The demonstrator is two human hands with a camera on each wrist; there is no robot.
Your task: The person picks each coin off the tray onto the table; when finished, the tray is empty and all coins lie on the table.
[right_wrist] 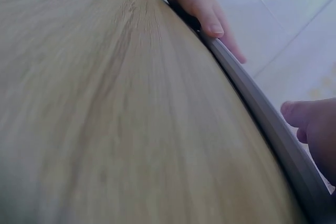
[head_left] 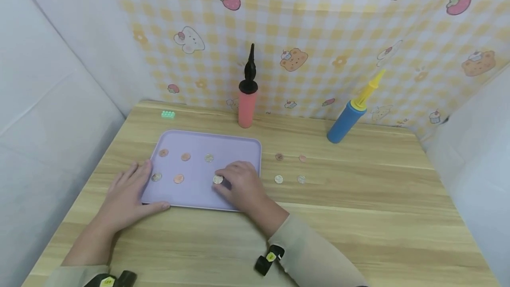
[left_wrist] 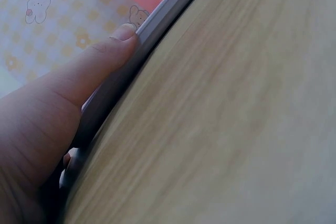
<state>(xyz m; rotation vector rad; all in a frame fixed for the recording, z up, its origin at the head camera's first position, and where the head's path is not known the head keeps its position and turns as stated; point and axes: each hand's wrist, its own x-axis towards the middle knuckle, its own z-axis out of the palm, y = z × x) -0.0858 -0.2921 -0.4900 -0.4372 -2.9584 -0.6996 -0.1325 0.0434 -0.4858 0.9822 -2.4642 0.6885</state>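
Observation:
A lavender tray (head_left: 199, 200) lies on the wooden table, with several coins spread over it. My left hand (head_left: 126, 198) rests at the tray's front left corner, fingers stretched along the left side and thumb on the front rim. In the left wrist view the thumb (left_wrist: 100, 59) presses the rim. Over the tray's right half, my right hand (head_left: 241, 187) pinches a silver coin (head_left: 218, 179) between thumb and index finger. A copper coin (head_left: 179, 178) lies to its left, and another silver coin (head_left: 209, 157) just behind. In the right wrist view, the coin is hidden.
Right of the tray several coins lie on the table, among them a silver coin (head_left: 279, 179) and a copper coin (head_left: 280, 157). Behind stand a pink balloon pump (head_left: 246, 107) and a tilted blue balloon pump (head_left: 343, 124). A green toy brick (head_left: 168, 114) sits at the back left.

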